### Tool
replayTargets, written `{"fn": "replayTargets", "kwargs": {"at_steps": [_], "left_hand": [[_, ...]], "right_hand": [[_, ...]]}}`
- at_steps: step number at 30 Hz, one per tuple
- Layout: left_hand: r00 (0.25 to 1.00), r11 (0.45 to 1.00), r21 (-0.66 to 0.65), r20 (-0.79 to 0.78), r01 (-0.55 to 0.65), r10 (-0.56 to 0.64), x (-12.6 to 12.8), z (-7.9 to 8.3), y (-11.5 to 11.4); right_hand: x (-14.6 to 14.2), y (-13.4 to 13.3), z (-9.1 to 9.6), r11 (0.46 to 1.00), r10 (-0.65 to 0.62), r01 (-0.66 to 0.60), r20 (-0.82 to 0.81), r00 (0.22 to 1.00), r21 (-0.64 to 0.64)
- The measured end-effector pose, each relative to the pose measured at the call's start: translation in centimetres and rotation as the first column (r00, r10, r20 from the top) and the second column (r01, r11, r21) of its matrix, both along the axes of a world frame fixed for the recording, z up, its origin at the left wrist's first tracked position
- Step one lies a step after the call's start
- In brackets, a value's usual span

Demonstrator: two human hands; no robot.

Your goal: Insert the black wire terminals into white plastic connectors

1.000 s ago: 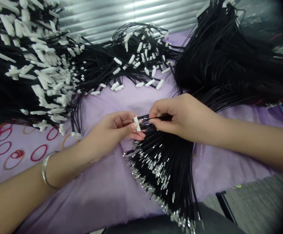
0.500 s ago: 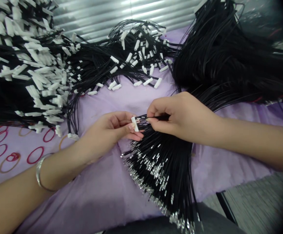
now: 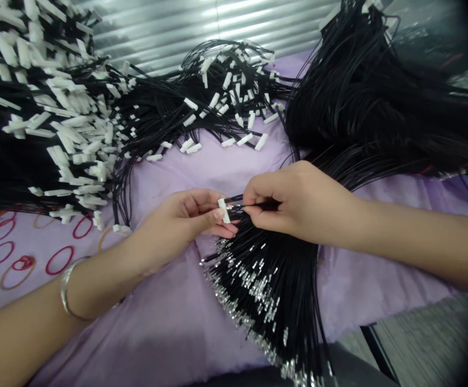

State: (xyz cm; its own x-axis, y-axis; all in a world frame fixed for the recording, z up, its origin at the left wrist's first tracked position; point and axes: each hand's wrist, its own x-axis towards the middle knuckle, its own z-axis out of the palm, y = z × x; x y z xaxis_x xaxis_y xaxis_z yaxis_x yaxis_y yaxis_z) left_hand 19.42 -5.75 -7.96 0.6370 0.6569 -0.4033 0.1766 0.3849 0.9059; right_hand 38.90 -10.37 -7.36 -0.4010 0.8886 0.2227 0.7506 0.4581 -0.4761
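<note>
Between thumb and fingers, my left hand (image 3: 189,215) pinches a small white connector housing (image 3: 225,211), its slotted side turned to the right. My right hand (image 3: 298,201) is closed on thin black wires (image 3: 267,205), whose bright metal ends point at the housing. Some wires run right up to the housing; whether the metal tips sit inside its slots is too small to tell. Below both hands, a thick fan of black wires (image 3: 286,279) with silver crimped ends spreads over the purple cloth.
A big heap of wires with white connectors (image 3: 68,118) lies at left, and a smaller bunch (image 3: 238,80) behind. Long black wires (image 3: 351,102) pile up at right. Red and yellow rubber bands (image 3: 59,260) are scattered on the purple cloth (image 3: 169,333). A ridged metallic surface (image 3: 157,32) stands behind.
The whole view has shifted slightly. My right fingers have moved a little relative to the housing, with wire tips still close to it. Both hands keep their pinch.
</note>
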Motion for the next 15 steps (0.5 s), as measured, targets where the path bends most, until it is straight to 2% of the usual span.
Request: {"fn": "replayTargets", "kwargs": {"at_steps": [5, 8, 12, 15], "left_hand": [[1.0, 1.0, -0.009, -0.002, 0.015, -0.015, -0.18, -0.09, 0.06], [1.0, 1.0, 0.013, 0.006, 0.025, -0.025, -0.35, -0.29, 0.08], [0.999, 0.999, 0.016, 0.019, 0.035, -0.035, -0.37, -0.39, 0.08], [0.999, 0.999, -0.013, 0.034, 0.04, -0.039, -0.29, -0.37, 0.17]], "right_hand": [[-0.16, -0.34, -0.4, 0.992, -0.038, 0.017, 0.164, 0.986, 0.128], [-0.19, -0.6, -0.79, 0.976, -0.047, 0.001, 0.204, 0.978, 0.218], [-0.16, -0.76, -0.99, 0.958, -0.01, -0.044, 0.186, 0.983, 0.284], [-0.21, -0.72, -0.75, 0.977, -0.028, 0.008, 0.089, 0.996, 0.214]]}}
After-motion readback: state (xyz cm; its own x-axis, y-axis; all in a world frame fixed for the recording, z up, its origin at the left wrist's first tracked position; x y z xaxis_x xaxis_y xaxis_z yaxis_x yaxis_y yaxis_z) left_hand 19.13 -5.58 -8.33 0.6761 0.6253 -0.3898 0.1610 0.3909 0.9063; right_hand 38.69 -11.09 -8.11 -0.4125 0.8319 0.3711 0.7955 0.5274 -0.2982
